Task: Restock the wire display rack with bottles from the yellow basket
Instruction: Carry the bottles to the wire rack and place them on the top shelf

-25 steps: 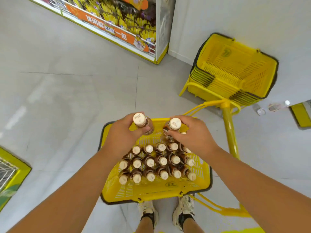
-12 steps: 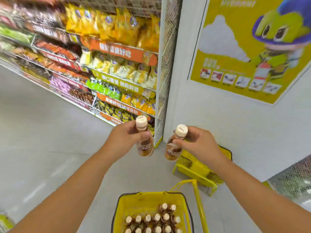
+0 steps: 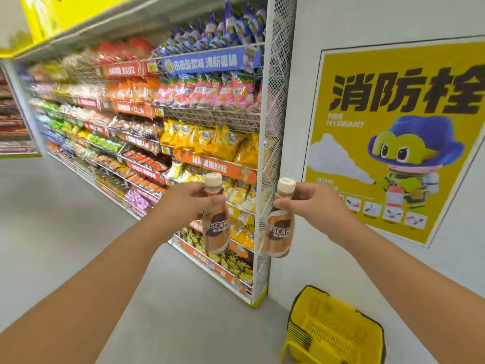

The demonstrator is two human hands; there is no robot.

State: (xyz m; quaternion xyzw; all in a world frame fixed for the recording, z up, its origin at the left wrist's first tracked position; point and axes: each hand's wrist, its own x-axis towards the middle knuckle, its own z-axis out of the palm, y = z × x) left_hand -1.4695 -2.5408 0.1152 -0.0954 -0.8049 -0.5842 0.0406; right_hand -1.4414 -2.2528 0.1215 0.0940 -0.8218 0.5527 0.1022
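Beside the snack shelf [image 3: 204, 143], well above the stacked yellow baskets [image 3: 333, 334], my left hand [image 3: 181, 203] grips one coffee bottle [image 3: 216, 227] and my right hand [image 3: 312, 203] another [image 3: 279, 232], both lifted from the basket since, so I judge shelving comes next.

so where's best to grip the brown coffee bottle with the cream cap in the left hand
Around the narrow neck just under the cream cap, from the side. The brown coffee bottle hangs upright, and the left hand already pinches there; the label below widens.
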